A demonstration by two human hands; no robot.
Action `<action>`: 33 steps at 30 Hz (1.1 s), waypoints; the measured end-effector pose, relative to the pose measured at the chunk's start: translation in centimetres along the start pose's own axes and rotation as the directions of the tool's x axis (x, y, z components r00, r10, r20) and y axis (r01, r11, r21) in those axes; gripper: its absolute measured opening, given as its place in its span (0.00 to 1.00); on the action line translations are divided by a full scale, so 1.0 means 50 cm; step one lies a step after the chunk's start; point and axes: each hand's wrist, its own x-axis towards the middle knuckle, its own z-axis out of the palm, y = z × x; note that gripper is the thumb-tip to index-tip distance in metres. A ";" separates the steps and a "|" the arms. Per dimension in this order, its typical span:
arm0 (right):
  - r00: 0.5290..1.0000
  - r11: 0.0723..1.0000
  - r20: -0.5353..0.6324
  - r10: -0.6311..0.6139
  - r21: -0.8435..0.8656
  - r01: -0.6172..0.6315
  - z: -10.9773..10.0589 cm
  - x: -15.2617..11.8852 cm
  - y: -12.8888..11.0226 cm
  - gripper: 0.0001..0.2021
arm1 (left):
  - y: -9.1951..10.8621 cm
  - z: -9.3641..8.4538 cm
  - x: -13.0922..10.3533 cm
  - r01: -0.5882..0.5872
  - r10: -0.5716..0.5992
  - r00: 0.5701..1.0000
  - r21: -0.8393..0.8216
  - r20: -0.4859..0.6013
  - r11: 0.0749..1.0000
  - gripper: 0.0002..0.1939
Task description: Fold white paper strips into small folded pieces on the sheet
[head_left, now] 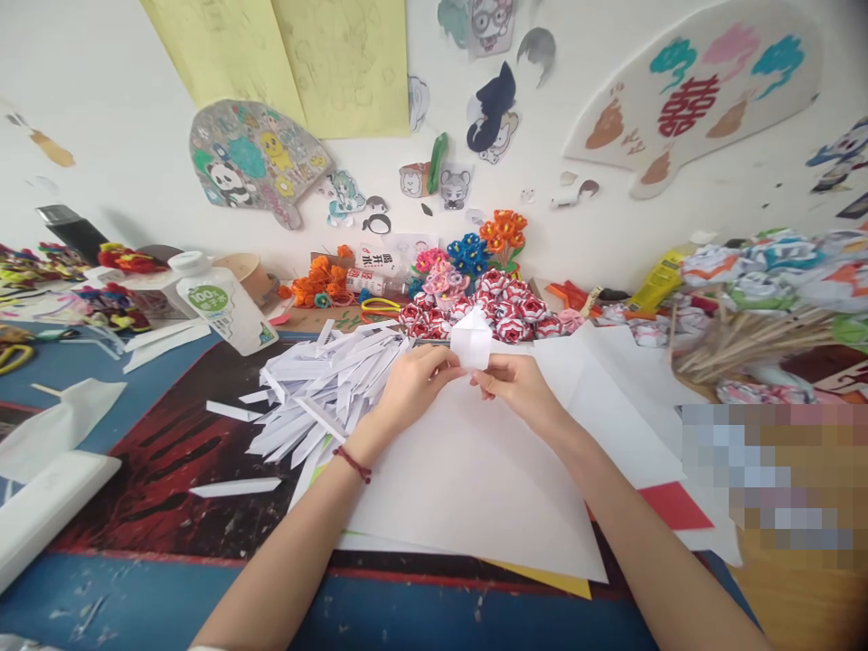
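Note:
Between my two hands is a small piece of folded white paper (471,342), held upright with a pointed top. My left hand (421,375) pinches its lower left corner, and a dark red cord bracelet circles that wrist. On the other side, my right hand (512,380) grips the lower right edge, fingers curled beneath. Below them lies a large white paper sheet (467,479) on the table. A heap of folded white paper strips (332,389) is just left of my left hand.
A white glue bottle (223,307) leans at the left behind the strips. Red-and-white paper flowers (505,303) and blue flowers (467,255) line the wall. Wooden sticks (729,348) lie at right, near a red paper piece (676,506). A white box-like object (54,506) sits at front left.

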 end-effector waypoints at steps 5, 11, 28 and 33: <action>1.000 0.999 -0.015 0.014 0.052 -0.013 0.004 -0.004 -0.016 0.15 | 0.006 0.002 0.003 0.113 -0.111 0.994 -0.227 0.021 0.967 0.09; 0.997 0.985 -0.044 0.070 0.159 -0.062 0.000 -0.010 -0.037 0.14 | 0.022 -0.012 0.006 0.122 -0.093 0.991 -0.400 0.092 0.909 0.11; 0.999 0.990 -0.024 0.044 0.134 -0.040 0.000 -0.012 -0.041 0.15 | 0.030 -0.005 0.005 0.125 -0.132 0.991 -0.401 0.010 0.908 0.09; 0.999 0.990 -0.037 0.008 0.138 -0.003 0.003 -0.012 -0.038 0.14 | 0.030 -0.002 0.007 0.137 -0.153 0.988 -0.311 -0.028 0.940 0.07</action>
